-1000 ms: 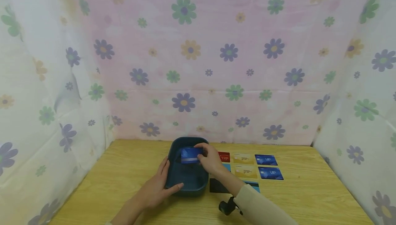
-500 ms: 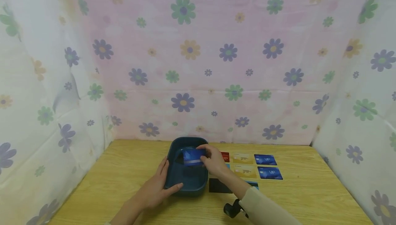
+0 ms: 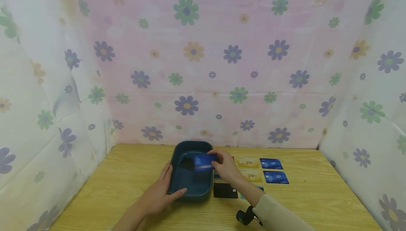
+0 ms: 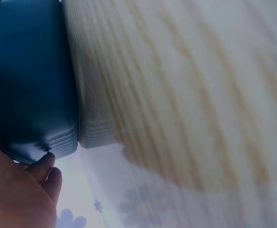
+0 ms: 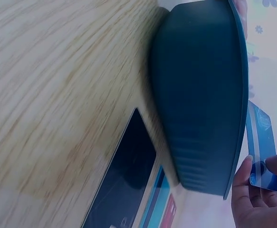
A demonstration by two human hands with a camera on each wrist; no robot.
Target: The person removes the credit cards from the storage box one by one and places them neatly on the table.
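Note:
A dark blue-green plastic basin [image 3: 192, 188] stands at the middle of the wooden table. My left hand [image 3: 158, 194] grips its left side, fingers along the outer wall and thumb over the near rim. Two fingertips show at the ribbed wall in the left wrist view. Over the basin's right rim, my right hand [image 3: 226, 165] pinches a blue card [image 3: 204, 162] with a pale stripe by its right end, thumb against fingers. Both stripe and thumb show in the right wrist view. Inside the basin lies a dark, flat, card-like shape [image 3: 187, 164].
Right of the basin lie two gold cards [image 3: 248, 162] and two blue VIP cards [image 3: 271, 163]. Nearer me is a black card [image 3: 225, 190]. Light-blue and red cards [image 5: 169, 212] are partly hidden. A black device [image 3: 245, 216] hangs at my right wrist. Flowered cloth [image 3: 209, 65] encloses the table.
My right hand has drawn the blue card rightward, from over the basin's middle to its right rim. The left hand stays on the basin.

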